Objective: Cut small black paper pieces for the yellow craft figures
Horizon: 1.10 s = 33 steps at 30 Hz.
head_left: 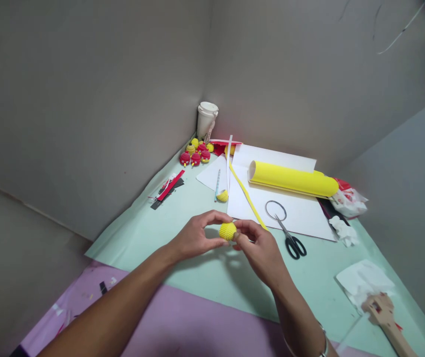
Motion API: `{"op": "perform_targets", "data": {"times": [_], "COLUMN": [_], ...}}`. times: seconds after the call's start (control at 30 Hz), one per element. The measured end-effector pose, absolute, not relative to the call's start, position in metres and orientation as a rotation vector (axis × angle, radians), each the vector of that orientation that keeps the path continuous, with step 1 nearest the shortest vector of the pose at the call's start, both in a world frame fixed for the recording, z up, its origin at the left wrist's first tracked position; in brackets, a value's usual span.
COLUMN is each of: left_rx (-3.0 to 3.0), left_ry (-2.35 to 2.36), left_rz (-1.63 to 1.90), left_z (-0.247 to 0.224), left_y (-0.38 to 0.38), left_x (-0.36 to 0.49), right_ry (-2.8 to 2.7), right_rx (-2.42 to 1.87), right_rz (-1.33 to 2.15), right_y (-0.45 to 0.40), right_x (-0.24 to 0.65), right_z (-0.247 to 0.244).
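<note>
Between my two hands is a small yellow ridged paper dome (pixel 227 231), held just above the green table cover. My left hand (pixel 198 234) pinches it from the left, thumb below and fingers above. From the right, my right hand (pixel 256 244) grips its edge with thumb and fingertips. Beyond them lies another yellow ridged piece (pixel 222 196) beside a pencil (pixel 217 184). A yellow paper strip (pixel 247 195) runs down toward my right hand. Black-handled scissors (pixel 291 239) lie to the right, their tips at a grey ring (pixel 275 210).
Red and yellow paper balls (pixel 196 158) cluster by a white lidded cup (pixel 208 119) in the corner. A yellow paper roll (pixel 292 178) rests on white sheets (pixel 282 213). Red and black strips (pixel 169 187) lie left. A glue gun (pixel 385 317) sits on tissue (pixel 364 280) at lower right.
</note>
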State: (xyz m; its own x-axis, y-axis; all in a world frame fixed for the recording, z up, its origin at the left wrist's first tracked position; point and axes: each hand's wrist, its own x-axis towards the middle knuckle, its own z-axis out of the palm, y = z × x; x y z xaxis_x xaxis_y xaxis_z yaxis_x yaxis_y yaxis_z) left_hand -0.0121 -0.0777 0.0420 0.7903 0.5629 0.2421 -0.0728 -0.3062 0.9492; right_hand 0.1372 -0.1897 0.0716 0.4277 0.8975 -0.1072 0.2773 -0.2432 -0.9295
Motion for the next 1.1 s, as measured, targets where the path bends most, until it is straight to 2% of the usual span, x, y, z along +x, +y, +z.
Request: {"op": "perform_targets", "data": {"times": [0.43,0.8,1.1], "left_rx": [1.692,2.203,2.265], "left_ry": [0.341,0.508,0.431], "left_rz": [0.671,0.736,0.725], "left_z": [0.04,0.034,0.023], "left_y": [-0.071,-0.073,-0.072], "left_x": [-0.014,-0.01,-0.01], "right_ry": [-1.041,-1.643,-1.784], "right_rx": [-1.724,-1.732,-1.655], "right_rz": [0.874,0.355,0.369], "right_y": [-0.191,-0.185,-0.178], "right_x": [0.151,0.144,0.146], "right_z": [0.075,0.058,0.038]}}
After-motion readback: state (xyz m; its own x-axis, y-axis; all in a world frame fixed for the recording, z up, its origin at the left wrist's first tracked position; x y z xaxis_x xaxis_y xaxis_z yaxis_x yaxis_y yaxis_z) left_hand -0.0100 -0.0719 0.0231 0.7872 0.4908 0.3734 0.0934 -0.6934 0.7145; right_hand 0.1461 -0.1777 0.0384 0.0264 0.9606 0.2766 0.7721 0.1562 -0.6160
